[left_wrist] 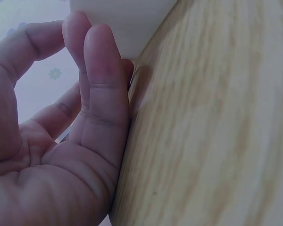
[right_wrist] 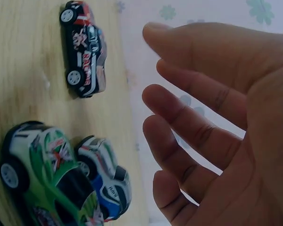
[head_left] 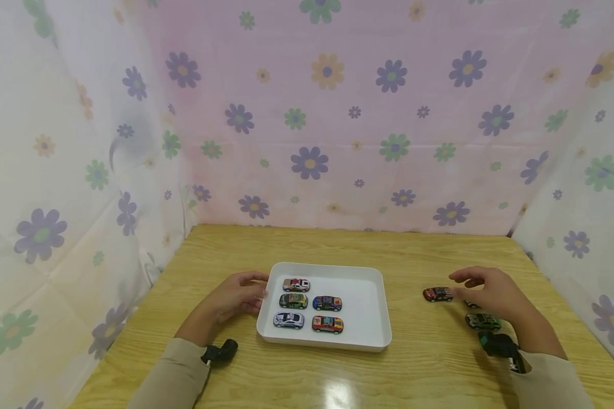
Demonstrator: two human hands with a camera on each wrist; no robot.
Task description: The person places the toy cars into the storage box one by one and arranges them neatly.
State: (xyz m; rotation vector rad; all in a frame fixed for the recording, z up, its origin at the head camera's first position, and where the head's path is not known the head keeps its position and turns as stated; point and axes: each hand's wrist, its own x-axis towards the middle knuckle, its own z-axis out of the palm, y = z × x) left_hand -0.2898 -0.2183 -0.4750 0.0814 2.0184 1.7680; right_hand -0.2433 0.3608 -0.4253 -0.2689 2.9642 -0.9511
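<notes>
My left hand [head_left: 237,296] rests beside the white tray [head_left: 365,307], its fingertips touching the tray's left wall, as the left wrist view also shows. Several toy cars lie in the tray, among them a white car [head_left: 289,320], a blue car [head_left: 327,303] and a red-yellow car [head_left: 328,324]. On the right, my right hand [head_left: 491,292] hovers with loosely bent fingers and holds nothing. Nearest its fingertips is a red-and-black toy car [head_left: 437,293]. A green toy car [right_wrist: 61,174] and a white-and-blue one [right_wrist: 108,179] stand below the hand; in the head view the hand partly hides the latter.
Everything stands on a wood-grain table [head_left: 337,372]. Flowered curtains [head_left: 307,113] surround it at the back and both sides. Each wrist carries a small black camera, such as the one [head_left: 220,352] at the left wrist.
</notes>
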